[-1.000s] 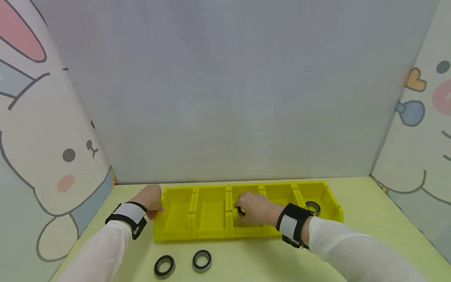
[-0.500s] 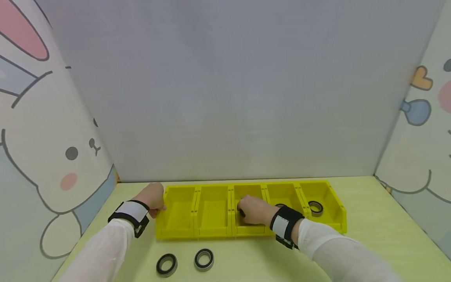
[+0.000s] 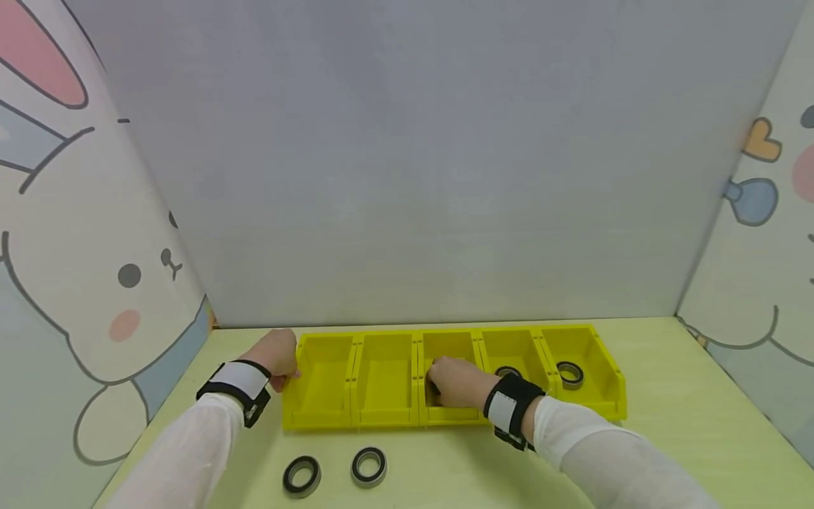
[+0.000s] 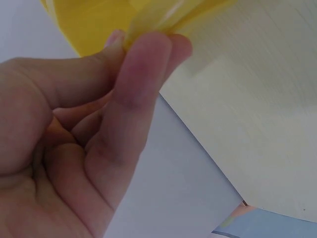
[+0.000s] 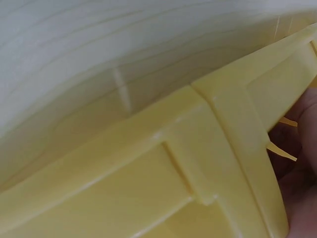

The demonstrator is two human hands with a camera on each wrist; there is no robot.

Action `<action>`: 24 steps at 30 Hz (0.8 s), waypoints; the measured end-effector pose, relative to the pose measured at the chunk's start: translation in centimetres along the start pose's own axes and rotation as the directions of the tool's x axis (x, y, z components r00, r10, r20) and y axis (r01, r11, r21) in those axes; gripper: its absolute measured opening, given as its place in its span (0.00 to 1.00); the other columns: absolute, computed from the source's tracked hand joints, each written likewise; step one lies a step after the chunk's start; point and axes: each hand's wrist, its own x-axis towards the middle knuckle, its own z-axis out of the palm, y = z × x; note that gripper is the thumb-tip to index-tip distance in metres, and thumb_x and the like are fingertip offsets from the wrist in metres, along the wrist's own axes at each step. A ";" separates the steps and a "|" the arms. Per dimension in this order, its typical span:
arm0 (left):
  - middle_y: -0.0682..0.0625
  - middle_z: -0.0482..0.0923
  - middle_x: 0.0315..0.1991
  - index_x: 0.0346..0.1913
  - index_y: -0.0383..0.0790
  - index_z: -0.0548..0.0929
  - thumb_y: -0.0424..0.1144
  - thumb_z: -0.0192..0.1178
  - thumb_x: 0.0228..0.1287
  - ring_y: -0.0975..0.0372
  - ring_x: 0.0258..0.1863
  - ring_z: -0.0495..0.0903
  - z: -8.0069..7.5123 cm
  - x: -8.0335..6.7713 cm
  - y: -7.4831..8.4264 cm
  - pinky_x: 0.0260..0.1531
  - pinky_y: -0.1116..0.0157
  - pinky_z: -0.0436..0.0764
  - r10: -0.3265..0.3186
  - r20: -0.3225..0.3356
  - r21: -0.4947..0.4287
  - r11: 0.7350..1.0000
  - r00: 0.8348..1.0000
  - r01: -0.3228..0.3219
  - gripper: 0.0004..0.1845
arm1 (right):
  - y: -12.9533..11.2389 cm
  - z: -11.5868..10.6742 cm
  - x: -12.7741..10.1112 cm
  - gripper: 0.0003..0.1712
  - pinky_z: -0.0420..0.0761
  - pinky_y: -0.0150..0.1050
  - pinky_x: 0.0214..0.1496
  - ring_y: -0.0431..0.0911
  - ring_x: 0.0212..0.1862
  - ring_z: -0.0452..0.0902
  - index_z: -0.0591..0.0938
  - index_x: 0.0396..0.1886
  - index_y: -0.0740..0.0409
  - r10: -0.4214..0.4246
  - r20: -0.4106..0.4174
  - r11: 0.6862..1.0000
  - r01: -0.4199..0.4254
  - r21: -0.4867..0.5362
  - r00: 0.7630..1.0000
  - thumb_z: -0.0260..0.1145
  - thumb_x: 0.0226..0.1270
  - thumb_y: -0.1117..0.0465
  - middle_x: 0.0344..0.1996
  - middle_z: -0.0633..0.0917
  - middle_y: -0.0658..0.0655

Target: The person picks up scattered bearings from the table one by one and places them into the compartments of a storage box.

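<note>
Lower left: left hand point(image 3: 275, 359) pinches the end wall of the yellow tray point(image 3: 321, 416), thumb and fingers point(image 4: 143, 74) on its rim. Bottom centre-left: two loose rings point(image 3: 302, 474) on the table point(image 3: 668, 396), near the tray's front. Centre: right hand point(image 3: 459, 382) curled down in the middle compartment over a dark ring point(image 3: 435, 387); whether it grips it, I cannot tell. Right compartments: one ring each. Risk: the ring could catch on a divider and land askew, or the tray slide if the pinch slackens.
</note>
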 end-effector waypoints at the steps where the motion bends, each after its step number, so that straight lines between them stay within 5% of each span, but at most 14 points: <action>1: 0.43 0.78 0.18 0.28 0.30 0.77 0.31 0.67 0.56 0.60 0.12 0.80 0.0 0.0 0.0 0.15 0.69 0.81 0.000 0.001 -0.005 1.000 1.000 0.000 0.09 | 0.0 0.0 0.0 0.08 0.68 0.29 0.24 0.39 0.23 0.65 0.78 0.25 0.55 0.005 0.001 1.000 -0.005 -0.008 1.000 0.70 0.58 0.61 0.22 0.73 0.48; 5: 0.43 0.79 0.16 0.26 0.30 0.77 0.31 0.67 0.55 0.60 0.12 0.80 0.0 0.1 -0.1 0.15 0.69 0.81 0.010 -0.003 -0.007 1.000 1.000 -0.010 0.09 | -0.4 -0.8 -0.3 0.08 0.76 0.32 0.30 0.42 0.29 0.73 0.81 0.36 0.60 0.062 -0.010 0.998 -0.062 0.015 0.998 0.68 0.59 0.61 0.33 0.80 0.54; 8: 0.43 0.79 0.17 0.25 0.30 0.77 0.31 0.67 0.56 0.60 0.11 0.80 0.0 0.1 -0.2 0.14 0.69 0.81 0.011 -0.005 -0.008 1.000 1.000 -0.011 0.09 | -1.2 -1.9 -0.9 0.24 0.83 0.39 0.41 0.51 0.46 0.79 0.76 0.56 0.64 0.123 -0.056 0.991 -0.119 0.067 0.991 0.65 0.61 0.61 0.52 0.79 0.62; 10: 0.43 0.79 0.17 0.25 0.30 0.77 0.31 0.67 0.56 0.60 0.11 0.80 0.0 0.1 -0.2 0.14 0.69 0.81 0.008 -0.004 -0.009 1.000 1.000 -0.008 0.09 | -2.1 -2.7 -1.4 0.34 0.82 0.44 0.48 0.57 0.58 0.73 0.66 0.68 0.61 0.130 -0.106 0.990 -0.123 0.070 0.986 0.63 0.63 0.60 0.62 0.72 0.64; 14: 0.42 0.79 0.17 0.24 0.30 0.77 0.31 0.67 0.55 0.60 0.12 0.80 0.0 -0.1 0.0 0.15 0.69 0.81 0.010 -0.004 -0.006 1.000 1.000 -0.010 0.10 | -4.2 -3.6 -2.9 0.40 0.76 0.56 0.57 0.64 0.69 0.57 0.51 0.75 0.49 0.038 -0.193 0.999 -0.039 -0.005 0.980 0.60 0.68 0.56 0.71 0.58 0.63; 16: 0.42 0.79 0.17 0.25 0.30 0.77 0.30 0.67 0.55 0.60 0.12 0.80 0.0 -0.2 0.1 0.15 0.69 0.81 0.004 -0.004 -0.008 1.000 1.000 -0.004 0.09 | -5.5 -3.6 -3.7 0.42 0.66 0.64 0.63 0.64 0.72 0.48 0.46 0.76 0.44 -0.030 -0.201 0.999 0.020 -0.049 0.979 0.57 0.70 0.48 0.74 0.50 0.61; 20: 0.43 0.78 0.17 0.25 0.30 0.77 0.30 0.67 0.56 0.60 0.12 0.80 0.0 -0.3 0.1 0.15 0.69 0.81 0.004 -0.009 -0.004 1.000 1.000 -0.004 0.09 | -8.1 -2.9 -4.8 0.46 0.54 0.68 0.67 0.60 0.75 0.35 0.38 0.75 0.32 -0.149 -0.121 0.989 0.147 -0.019 0.981 0.51 0.65 0.32 0.75 0.38 0.53; 24: 0.43 0.78 0.16 0.23 0.31 0.78 0.30 0.67 0.55 0.60 0.12 0.80 0.0 -0.4 0.1 0.15 0.68 0.82 0.013 -0.016 0.000 1.000 1.000 -0.013 0.10 | -10.0 -2.0 -5.5 0.48 0.53 0.68 0.68 0.56 0.75 0.32 0.37 0.73 0.28 -0.264 -0.049 0.964 0.265 0.024 0.963 0.48 0.61 0.27 0.75 0.33 0.46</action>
